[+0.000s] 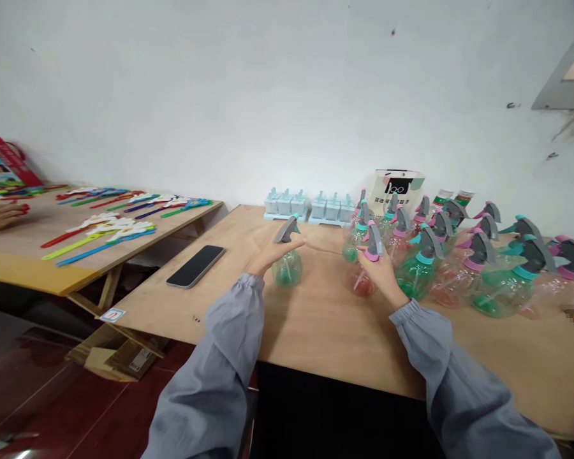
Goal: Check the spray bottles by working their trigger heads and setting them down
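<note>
My left hand (pixel 273 252) reaches to a green spray bottle (pixel 287 268) with a grey trigger head that stands alone on the wooden table (pixel 325 319); the fingers lie around its neck, closed on it. My right hand (pixel 381 271) grips the neck of a pink spray bottle (pixel 363 280) with a grey and pink head. Both arms wear grey sleeves. A crowd of several green and pink spray bottles (pixel 478 268) stands just right of my right hand.
A black phone (pixel 196 266) lies on the table's left part. Light blue ice-pop moulds (pixel 310 206) and a white box (pixel 395 186) stand by the wall. A second table (pixel 52 248) at left holds coloured sticks; another person's hand (pixel 0 215) rests there.
</note>
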Demonstrator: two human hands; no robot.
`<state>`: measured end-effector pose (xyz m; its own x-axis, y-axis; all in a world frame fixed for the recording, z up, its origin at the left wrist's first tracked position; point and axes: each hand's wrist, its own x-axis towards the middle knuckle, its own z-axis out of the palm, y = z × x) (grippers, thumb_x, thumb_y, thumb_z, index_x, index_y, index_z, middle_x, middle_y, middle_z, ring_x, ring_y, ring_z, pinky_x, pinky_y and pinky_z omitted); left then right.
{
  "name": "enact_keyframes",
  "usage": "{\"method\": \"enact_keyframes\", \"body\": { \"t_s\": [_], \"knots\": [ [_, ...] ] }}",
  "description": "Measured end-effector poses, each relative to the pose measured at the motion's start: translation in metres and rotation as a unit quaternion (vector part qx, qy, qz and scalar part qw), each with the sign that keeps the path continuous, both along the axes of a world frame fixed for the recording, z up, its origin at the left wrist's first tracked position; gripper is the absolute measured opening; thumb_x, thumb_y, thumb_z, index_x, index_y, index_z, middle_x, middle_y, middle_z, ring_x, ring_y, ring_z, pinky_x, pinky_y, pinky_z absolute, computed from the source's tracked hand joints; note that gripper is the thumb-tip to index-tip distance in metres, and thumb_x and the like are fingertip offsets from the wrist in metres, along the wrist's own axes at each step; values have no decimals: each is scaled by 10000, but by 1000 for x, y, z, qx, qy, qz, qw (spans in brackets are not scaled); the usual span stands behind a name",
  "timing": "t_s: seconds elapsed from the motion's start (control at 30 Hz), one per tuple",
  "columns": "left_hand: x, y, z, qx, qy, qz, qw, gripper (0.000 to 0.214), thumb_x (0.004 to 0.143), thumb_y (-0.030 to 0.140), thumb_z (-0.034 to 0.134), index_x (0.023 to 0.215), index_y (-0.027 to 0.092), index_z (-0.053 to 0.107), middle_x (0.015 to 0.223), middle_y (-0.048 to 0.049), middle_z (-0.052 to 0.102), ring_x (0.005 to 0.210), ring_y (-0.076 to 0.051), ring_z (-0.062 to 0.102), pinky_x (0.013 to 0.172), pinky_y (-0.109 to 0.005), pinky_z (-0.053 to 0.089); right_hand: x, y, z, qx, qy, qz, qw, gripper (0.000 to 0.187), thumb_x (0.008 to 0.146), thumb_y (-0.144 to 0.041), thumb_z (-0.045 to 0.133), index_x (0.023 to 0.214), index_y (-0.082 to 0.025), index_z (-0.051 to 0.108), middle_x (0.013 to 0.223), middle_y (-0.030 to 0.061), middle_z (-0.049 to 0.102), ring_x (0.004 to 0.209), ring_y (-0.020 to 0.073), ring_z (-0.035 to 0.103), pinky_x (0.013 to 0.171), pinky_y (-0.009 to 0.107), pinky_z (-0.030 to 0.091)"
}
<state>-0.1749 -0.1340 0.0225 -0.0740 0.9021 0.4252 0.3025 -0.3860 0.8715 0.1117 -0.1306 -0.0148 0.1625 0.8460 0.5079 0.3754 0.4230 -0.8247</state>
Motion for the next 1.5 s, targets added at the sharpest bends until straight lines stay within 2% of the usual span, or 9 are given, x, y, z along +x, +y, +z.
{"method": "enact_keyframes", "body": {
  "t_s": [0.17,0.37,0.57,0.77,1.0,1.13,1.27,1.4,1.5],
  "knots": [
    [9,5,2,-52,10,3,999,207,720,316,693,901,223,730,953,-44,717,989,-267,643,917,-399,502,0,0,-3,19,5,2,1000,331,733,-411,664,993,-207,648,889,57,731,810,224,653,822,405,509],
    [7,-12,6,-22,-65,-81,994,382,676,244,592,1022,232,753,1144,-51,751,1207,-301,626,1063,-440,453,1,0,-4,4,-7,-8,1000,328,766,-444,651,991,-206,638,833,32,682,792,208,614,798,374,490],
    [11,-30,16,16,-211,-136,968,307,619,242,611,906,194,710,1031,-74,767,1129,-292,686,1039,-458,498,1,-1,-5,11,-7,-13,1000,323,782,-459,645,981,-205,641,788,12,660,731,193,591,762,365,488],
    [15,-51,24,-24,-224,-172,959,350,589,223,584,926,204,677,1031,-81,756,1165,-312,667,1013,-463,499,2,1,-7,10,-7,-16,1000,304,768,-469,650,932,-214,626,780,12,651,708,192,576,755,373,484],
    [16,-52,16,-36,-249,-105,962,176,532,210,534,709,199,532,838,-49,696,949,-236,694,877,-387,563,3,2,-9,4,-15,-22,1000,288,767,-470,642,904,-218,621,742,-3,623,684,186,557,728,363,468],
    [15,-52,14,-50,-254,-80,962,268,537,225,524,798,196,578,938,-70,724,1102,-273,676,935,-431,551,3,2,-9,4,-12,-20,1000,287,770,-474,647,903,-220,618,766,5,640,702,190,570,730,360,477],
    [16,-58,17,-87,-273,-136,948,316,544,218,518,845,190,614,978,-92,756,1234,-333,633,993,-501,516,3,2,-8,6,-11,-19,1000,296,765,-474,651,902,-213,618,778,13,649,721,193,581,746,361,476],
    [19,-64,18,-114,-321,-228,912,301,510,157,554,801,189,629,900,-63,768,1173,-331,672,1055,-500,486,3,1,-7,2,-12,-22,1000,302,752,-470,650,894,-207,616,755,5,641,727,195,592,762,363,467],
    [21,-70,18,-109,-361,-256,890,316,513,117,618,820,184,650,842,-33,755,1116,-310,702,1099,-476,453,3,2,-7,4,-14,-23,1000,299,755,-472,649,888,-207,610,742,-3,633,719,192,588,761,359,464]
  ]
}}
